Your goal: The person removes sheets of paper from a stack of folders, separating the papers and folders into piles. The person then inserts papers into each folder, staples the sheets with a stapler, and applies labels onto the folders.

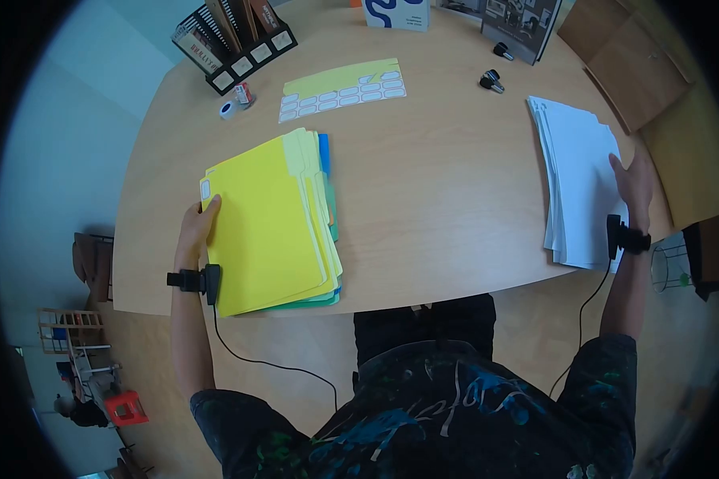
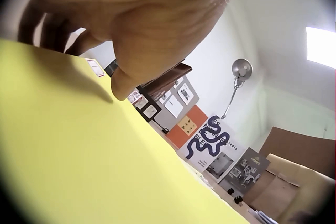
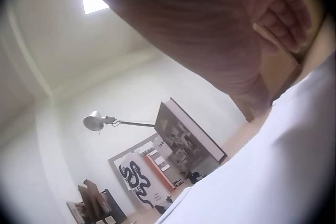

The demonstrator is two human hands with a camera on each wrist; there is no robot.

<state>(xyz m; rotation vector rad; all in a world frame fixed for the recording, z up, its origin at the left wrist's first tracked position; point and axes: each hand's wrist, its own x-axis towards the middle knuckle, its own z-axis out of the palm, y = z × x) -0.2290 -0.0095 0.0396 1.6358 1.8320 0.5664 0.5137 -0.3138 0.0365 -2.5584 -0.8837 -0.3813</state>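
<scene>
We see a lamp (image 3: 94, 121) left of the book (image 3: 189, 137), a squiggle print (image 3: 134, 179) nearer it and (down in the corner) a file box (image 3: 112, 207). Right of the book, our right hand (image 3: 210, 35) has its thumb by the paper's (image 3: 294, 145) edge.

Table (image 1: 439, 160): pale wood or wood-look top, smooth, low sheen. Folders (image 1: 264, 223): thin card by appearance, flat, matt. Sheets (image 1: 571, 176): white paper, smooth, matt. Label sheet (image 1: 343, 92): paper, matt. Lamp (image 2: 242, 69): metal look, shiny head. Shirt (image 1: 455, 407): soft cloth, dull, paint-like marks on surface. Stool (image 1: 126, 408): plastic look. Book cover (image 3: 184, 137): smooth; exact material unclear.
</scene>
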